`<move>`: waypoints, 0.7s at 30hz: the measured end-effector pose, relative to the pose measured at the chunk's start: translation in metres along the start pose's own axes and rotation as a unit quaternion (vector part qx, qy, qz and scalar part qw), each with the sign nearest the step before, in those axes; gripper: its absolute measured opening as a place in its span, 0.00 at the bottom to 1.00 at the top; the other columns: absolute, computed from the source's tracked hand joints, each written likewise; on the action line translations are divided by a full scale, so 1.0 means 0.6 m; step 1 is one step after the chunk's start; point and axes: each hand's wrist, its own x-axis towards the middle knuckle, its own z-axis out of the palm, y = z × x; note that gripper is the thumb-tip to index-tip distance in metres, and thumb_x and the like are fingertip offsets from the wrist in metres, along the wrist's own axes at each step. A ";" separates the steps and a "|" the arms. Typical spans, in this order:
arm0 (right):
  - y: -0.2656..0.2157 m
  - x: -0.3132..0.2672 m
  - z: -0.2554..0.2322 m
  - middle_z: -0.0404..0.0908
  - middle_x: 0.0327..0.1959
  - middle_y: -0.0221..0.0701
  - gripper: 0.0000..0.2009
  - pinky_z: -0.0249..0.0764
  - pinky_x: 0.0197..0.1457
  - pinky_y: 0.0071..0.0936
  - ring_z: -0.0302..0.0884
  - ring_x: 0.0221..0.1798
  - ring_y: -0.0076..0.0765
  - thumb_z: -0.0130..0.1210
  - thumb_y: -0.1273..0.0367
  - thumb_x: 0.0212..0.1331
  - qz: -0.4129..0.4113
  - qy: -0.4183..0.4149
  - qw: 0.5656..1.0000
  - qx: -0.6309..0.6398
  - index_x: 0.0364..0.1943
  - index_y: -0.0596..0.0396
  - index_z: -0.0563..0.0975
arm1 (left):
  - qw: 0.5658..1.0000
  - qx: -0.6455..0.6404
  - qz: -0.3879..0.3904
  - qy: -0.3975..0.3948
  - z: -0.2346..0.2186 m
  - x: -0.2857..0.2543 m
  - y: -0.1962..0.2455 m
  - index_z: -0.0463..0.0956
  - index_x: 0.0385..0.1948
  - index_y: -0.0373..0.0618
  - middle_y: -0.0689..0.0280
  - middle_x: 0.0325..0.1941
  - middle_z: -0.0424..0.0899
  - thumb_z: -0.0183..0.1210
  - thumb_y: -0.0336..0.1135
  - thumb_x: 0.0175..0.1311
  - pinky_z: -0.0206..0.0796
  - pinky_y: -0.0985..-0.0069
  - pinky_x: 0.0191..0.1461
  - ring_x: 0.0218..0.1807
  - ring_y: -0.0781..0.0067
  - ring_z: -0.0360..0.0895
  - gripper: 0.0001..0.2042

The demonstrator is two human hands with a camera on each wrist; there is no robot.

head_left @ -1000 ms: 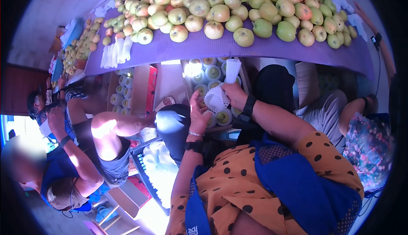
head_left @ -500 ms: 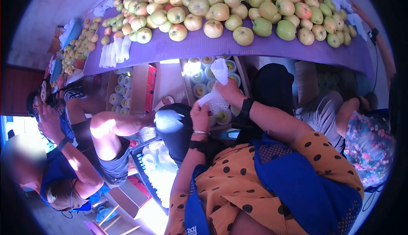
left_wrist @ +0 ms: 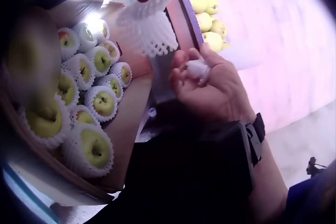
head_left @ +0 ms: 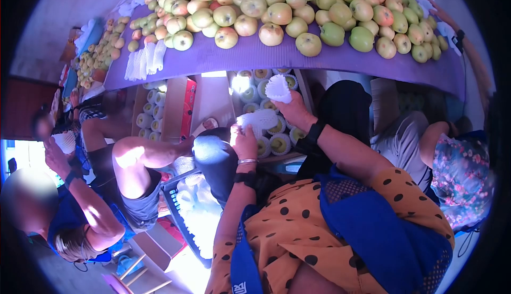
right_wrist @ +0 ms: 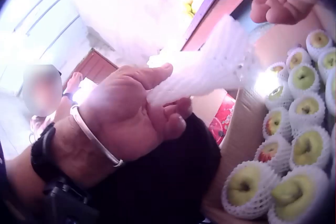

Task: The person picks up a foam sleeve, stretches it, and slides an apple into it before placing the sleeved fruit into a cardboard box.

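Observation:
Fingers of my left hand [head_left: 245, 144] grip one end of a white foam net sleeve [head_left: 260, 120], which stretches sideways over the box in the head view. In the right wrist view the same left hand [right_wrist: 126, 113] pinches this sleeve [right_wrist: 205, 71] between thumb and fingers; it looks flattened. My right hand [head_left: 294, 110], higher and to the right, grips another foam sleeve [head_left: 278, 88] with its flared end up. In the left wrist view the right hand's fingers [left_wrist: 181, 71] curl round white foam [left_wrist: 198, 70]. Below both hands are net-wrapped apples [left_wrist: 101, 101] in a cardboard box [left_wrist: 134, 92].
Loose apples [head_left: 279, 13] cover a purple table [head_left: 223, 62], with foam sleeves [head_left: 146, 62] at its left. A second box of wrapped apples [head_left: 154, 111] stands left. A black crate [head_left: 183, 222] is beside my knee. People sit on both sides.
My hands have moved apart. The left hand has drawn down and left with its sleeve; the right one has tilted its sleeve toward the upper left. At far left a seated person's raised hand has moved.

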 end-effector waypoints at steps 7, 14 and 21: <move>0.000 -0.018 -0.006 0.76 0.38 0.38 0.28 0.67 0.45 0.24 0.73 0.40 0.32 0.63 0.65 0.35 -0.043 -0.251 0.956 -0.149 0.46 0.59 0.69 | 0.903 -0.374 -0.151 -0.149 -0.009 0.006 -0.010 0.72 0.33 0.38 0.64 0.27 0.78 0.52 0.24 0.48 0.67 0.79 0.31 0.28 0.76 0.75 0.09; -0.002 -0.035 0.007 0.75 0.25 0.32 0.26 0.66 0.28 0.22 0.71 0.26 0.28 0.63 0.60 0.32 0.123 -0.279 0.938 -0.164 0.38 0.60 0.72 | 0.972 -0.042 0.182 -0.141 -0.033 -0.004 -0.023 0.70 0.37 0.42 0.66 0.30 0.77 0.50 0.29 0.48 0.66 0.76 0.31 0.30 0.70 0.75 0.12; -0.009 -0.023 -0.006 0.66 0.14 0.23 0.15 0.50 0.13 0.16 0.54 0.12 0.16 0.59 0.60 0.41 0.271 -0.277 0.922 -0.001 0.28 0.55 0.74 | 0.783 -0.496 -0.163 -0.337 -0.035 0.005 0.013 0.65 0.42 0.43 0.66 0.38 0.74 0.54 0.35 0.48 0.63 0.79 0.33 0.35 0.76 0.71 0.18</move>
